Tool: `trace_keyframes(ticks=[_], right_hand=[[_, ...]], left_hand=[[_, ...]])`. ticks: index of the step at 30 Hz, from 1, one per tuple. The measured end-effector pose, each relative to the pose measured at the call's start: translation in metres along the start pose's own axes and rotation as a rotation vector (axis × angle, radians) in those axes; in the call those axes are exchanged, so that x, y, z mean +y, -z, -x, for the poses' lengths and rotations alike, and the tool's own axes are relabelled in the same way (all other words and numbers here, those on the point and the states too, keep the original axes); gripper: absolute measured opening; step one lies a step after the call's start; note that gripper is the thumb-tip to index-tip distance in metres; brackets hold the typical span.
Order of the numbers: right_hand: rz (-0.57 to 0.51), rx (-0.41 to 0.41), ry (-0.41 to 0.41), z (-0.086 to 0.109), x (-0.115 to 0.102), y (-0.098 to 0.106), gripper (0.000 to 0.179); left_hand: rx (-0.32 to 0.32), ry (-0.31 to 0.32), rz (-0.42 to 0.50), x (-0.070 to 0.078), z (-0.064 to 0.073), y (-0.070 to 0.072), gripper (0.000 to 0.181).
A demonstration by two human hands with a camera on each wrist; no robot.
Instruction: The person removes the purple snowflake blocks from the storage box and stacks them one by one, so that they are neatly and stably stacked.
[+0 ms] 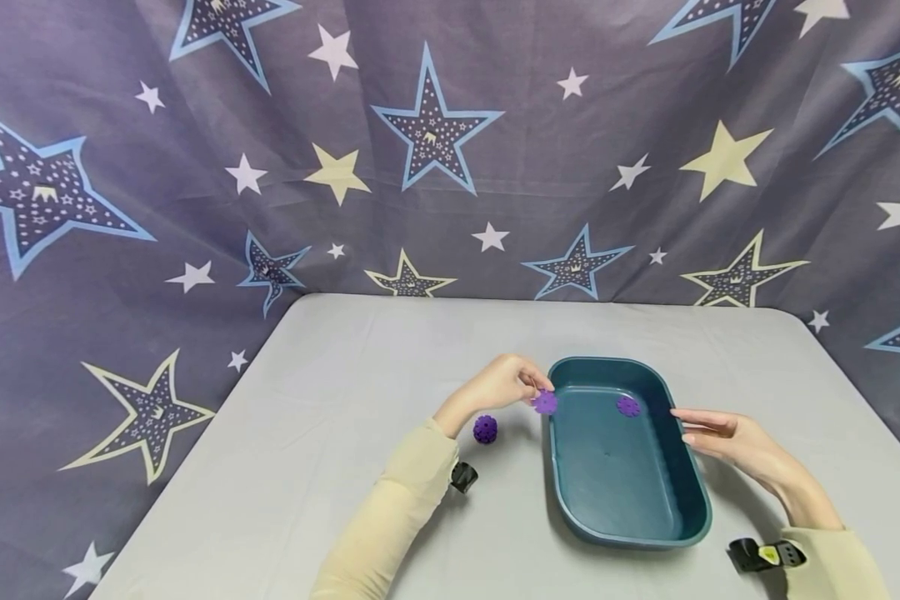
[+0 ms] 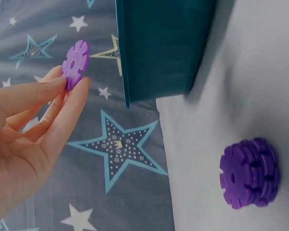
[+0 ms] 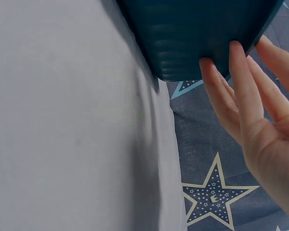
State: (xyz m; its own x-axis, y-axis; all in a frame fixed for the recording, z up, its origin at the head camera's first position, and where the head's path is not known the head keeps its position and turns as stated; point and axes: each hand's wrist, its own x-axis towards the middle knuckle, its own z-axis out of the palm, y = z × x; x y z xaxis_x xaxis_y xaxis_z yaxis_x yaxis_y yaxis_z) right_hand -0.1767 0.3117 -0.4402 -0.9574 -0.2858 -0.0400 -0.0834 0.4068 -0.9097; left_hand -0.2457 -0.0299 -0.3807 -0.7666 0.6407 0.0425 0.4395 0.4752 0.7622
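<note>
In the left hand (image 1: 504,382), a purple notched plastic disc (image 1: 545,402) is pinched between thumb and fingers, beside the left rim of a dark teal tub (image 1: 607,500). The left wrist view shows the disc's (image 2: 76,64) small centre hole and slotted edge. Another purple disc (image 1: 628,406) lies inside the tub, toward its far end. On the table below the left hand stands a short stack of purple discs (image 2: 249,173). With fingers extended, the right hand (image 1: 742,443) touches the tub's right side; in the right wrist view its fingertips rest against the outer wall.
A light grey cloth covers the table (image 1: 330,400). Behind it hangs a dark curtain (image 1: 525,167) printed with stars. Black wrist-worn devices sit near both cuffs, the left one (image 1: 463,477) close above the table and the right one (image 1: 765,554) near the tub's front right corner.
</note>
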Motion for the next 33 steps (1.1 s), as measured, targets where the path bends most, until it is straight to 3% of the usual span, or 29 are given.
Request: trace_keyframes(ticks=[12, 23, 33], right_hand=[[0.044, 0.015, -0.023, 0.000, -0.002, 0.001, 0.048], [0.016, 0.007, -0.021, -0.001, -0.002, 0.001, 0.046], [0.017, 0.000, -0.020, 0.002, -0.002, 0.001, 0.046]], left_hand=[[-0.002, 0.068, 0.077, -0.017, 0.013, 0.009, 0.025], [0.003, 0.115, 0.018, -0.033, 0.022, 0.014, 0.021], [-0.019, 0.198, 0.073, -0.043, 0.029, 0.012, 0.020]])
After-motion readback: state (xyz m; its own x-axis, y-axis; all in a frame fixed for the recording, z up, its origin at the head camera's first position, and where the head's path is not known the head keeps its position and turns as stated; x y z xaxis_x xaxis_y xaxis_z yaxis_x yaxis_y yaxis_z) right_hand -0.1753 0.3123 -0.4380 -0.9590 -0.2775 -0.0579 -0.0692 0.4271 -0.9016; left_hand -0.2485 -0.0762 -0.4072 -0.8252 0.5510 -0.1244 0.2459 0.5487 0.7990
